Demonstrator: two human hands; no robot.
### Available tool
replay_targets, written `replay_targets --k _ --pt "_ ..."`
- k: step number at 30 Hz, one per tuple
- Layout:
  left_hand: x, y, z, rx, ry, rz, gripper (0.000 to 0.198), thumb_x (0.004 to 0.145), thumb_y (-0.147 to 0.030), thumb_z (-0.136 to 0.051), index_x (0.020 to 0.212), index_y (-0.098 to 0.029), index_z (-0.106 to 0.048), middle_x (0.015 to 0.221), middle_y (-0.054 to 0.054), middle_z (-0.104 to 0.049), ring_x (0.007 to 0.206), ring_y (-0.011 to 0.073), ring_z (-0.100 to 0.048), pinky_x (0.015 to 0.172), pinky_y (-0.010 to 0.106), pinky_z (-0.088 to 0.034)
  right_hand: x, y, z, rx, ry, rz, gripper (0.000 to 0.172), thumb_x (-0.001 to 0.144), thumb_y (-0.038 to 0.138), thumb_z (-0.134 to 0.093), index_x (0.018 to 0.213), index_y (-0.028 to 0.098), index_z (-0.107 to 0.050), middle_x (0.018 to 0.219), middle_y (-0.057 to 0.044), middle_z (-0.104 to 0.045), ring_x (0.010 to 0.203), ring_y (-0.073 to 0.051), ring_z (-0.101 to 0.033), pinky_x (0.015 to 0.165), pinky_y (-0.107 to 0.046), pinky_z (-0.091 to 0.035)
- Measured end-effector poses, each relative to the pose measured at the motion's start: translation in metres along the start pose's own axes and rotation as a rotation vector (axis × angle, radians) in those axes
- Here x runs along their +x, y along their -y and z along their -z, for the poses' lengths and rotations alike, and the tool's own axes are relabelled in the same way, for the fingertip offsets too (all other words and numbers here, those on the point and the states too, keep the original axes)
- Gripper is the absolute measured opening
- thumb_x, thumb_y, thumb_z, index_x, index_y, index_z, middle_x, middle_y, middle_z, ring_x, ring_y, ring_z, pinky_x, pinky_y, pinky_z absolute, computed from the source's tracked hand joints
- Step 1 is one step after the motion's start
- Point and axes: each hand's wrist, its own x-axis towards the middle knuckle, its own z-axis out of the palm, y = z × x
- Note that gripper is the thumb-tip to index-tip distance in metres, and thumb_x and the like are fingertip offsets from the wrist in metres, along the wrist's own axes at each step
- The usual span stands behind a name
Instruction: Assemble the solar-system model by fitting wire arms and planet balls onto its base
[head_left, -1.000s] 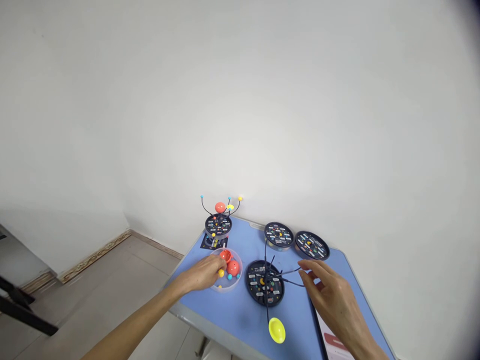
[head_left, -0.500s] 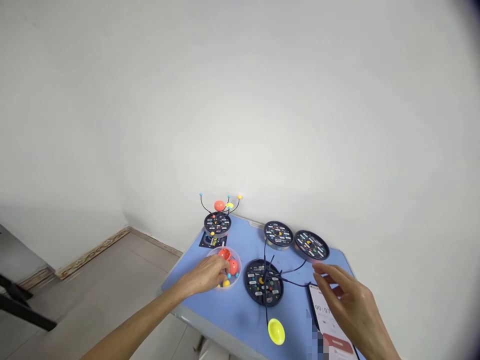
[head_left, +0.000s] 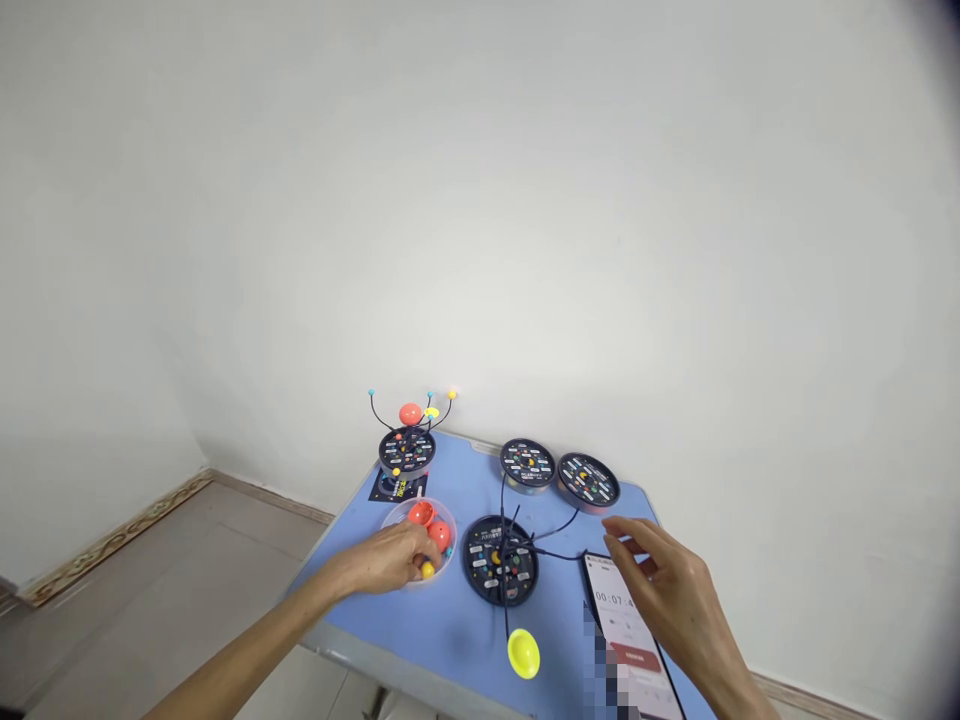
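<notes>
My left hand [head_left: 394,557] reaches into a clear round tub [head_left: 388,520], its fingertips closed together and bent down among small parts. What they hold, if anything, is hidden. Beside them are a yellow ball [head_left: 427,570], an orange-red ball [head_left: 440,537] and an orange-red half shell [head_left: 421,513]. My right hand [head_left: 667,585] hovers over the phone's right side, loosely curled, thumb and index tips close but apart, nothing visible between them. Between the hands lies a dark round planet-model base [head_left: 480,577] with several thin black arms; one ends near a yellow cup-like half shell [head_left: 523,653].
A finished-looking planet model [head_left: 407,450] stands at the back left on a dark printed card [head_left: 384,487]. Two more dark round discs [head_left: 528,464] sit along the back near the wall. A phone [head_left: 630,640] with a running timer lies at the right of the blue table [head_left: 420,630].
The view has shifted, so the table things sit further left. My left hand's fingers have come closer to the yellow ball in the tub. My right hand keeps nearly the same pose.
</notes>
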Motion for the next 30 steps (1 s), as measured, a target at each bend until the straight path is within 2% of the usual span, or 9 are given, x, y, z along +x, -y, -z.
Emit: replay_targets --k 4,9,12,14,17,20,26,28,30 --pt "0.000 -0.001 0.003 0.036 0.025 0.037 0.015 0.063 -0.008 -0.046 0.057 -0.020 -0.039 0.059 -0.004 -0.031 0.058 0.0133 -0.029 0.054 0.029 -0.021 -0.001 0.000 -0.002 0.003 -0.008 0.023 0.029 0.090 0.045 -0.051 0.088 0.023 -0.070 0.088 -0.007 -0.073 0.060 -0.018 -0.066 0.050 -0.028 -0.053" --pt "-0.003 -0.013 0.016 -0.011 -0.184 0.070 0.011 0.078 -0.017 -0.047 0.072 -0.019 -0.056 0.071 -0.002 -0.049 0.067 0.0147 -0.042 0.060 0.026 -0.030 0.001 0.008 0.000 0.028 0.004 0.032 0.027 0.092 0.041 -0.051 0.092 0.022 -0.070 0.091 -0.008 -0.072 0.066 -0.019 -0.067 0.053 -0.028 -0.053" --pt "0.000 -0.039 0.025 -0.170 -0.257 0.079 0.018 0.084 -0.029 -0.051 0.084 -0.017 -0.065 0.075 0.000 -0.058 0.069 0.0151 -0.049 0.062 0.026 -0.036 0.004 0.027 0.000 0.110 0.011 0.085 0.025 0.092 0.038 -0.052 0.091 0.020 -0.070 0.088 -0.008 -0.072 0.067 -0.018 -0.066 0.054 -0.028 -0.053" --pt "0.004 -0.065 0.029 -0.306 -0.266 0.057 0.024 0.085 -0.036 -0.055 0.087 -0.015 -0.068 0.071 0.000 -0.058 0.066 0.0143 -0.050 0.060 0.025 -0.037 0.005 0.043 -0.002 0.185 0.083 0.127 0.023 0.092 0.035 -0.053 0.094 0.020 -0.070 0.089 -0.007 -0.072 0.069 -0.017 -0.066 0.056 -0.027 -0.053" --pt "0.011 -0.102 0.028 -0.490 -0.215 0.041 0.029 0.082 -0.040 -0.063 0.093 -0.014 -0.069 0.068 -0.001 -0.058 0.062 0.0128 -0.051 0.056 0.024 -0.039 0.002 0.063 -0.005 0.275 0.232 0.183 0.024 0.092 0.032 -0.055 0.110 0.022 -0.067 0.093 -0.005 -0.071 0.072 -0.016 -0.065 0.055 -0.025 -0.052" --pt "0.017 -0.123 0.021 -0.610 -0.177 -0.012 0.030 0.080 -0.040 -0.066 0.093 -0.013 -0.072 0.070 0.001 -0.062 0.062 0.0120 -0.053 0.057 0.024 -0.041 -0.005 0.074 -0.009 0.290 0.316 0.248 0.027 0.092 0.027 -0.055 0.118 0.025 -0.064 0.092 -0.003 -0.068 0.071 -0.015 -0.062 0.061 -0.026 -0.051" --pt "0.026 -0.121 0.003 -0.779 -0.141 -0.102 0.032 0.081 -0.043 -0.068 0.088 -0.012 -0.075 0.069 0.002 -0.064 0.059 0.0103 -0.054 0.059 0.024 -0.045 -0.015 0.076 -0.020 0.274 0.246 0.279 0.022 0.095 0.025 -0.051 0.108 0.023 -0.068 0.078 -0.001 -0.062 0.064 -0.015 -0.057 0.059 -0.027 -0.048" --pt "0.022 -0.116 0.000 -0.757 -0.152 -0.107 0.038 0.083 -0.046 -0.066 0.100 -0.012 -0.072 0.071 0.002 -0.065 0.058 0.0109 -0.055 0.057 0.024 -0.045 -0.016 0.075 -0.023 0.288 0.231 0.266 0.021 0.095 0.028 -0.051 0.102 0.022 -0.069 0.076 -0.002 -0.062 0.063 -0.015 -0.055 0.058 -0.026 -0.047" --pt "0.012 -0.108 -0.002 -0.672 -0.266 -0.073 0.042 0.086 -0.046 -0.062 0.113 -0.014 -0.067 0.077 0.003 -0.066 0.059 0.0121 -0.057 0.055 0.024 -0.045 -0.018 0.071 -0.022 0.312 0.188 0.239 0.021 0.094 0.033 -0.052 0.097 0.021 -0.069 0.075 -0.002 -0.063 0.063 -0.016 -0.055 0.057 -0.026 -0.047"
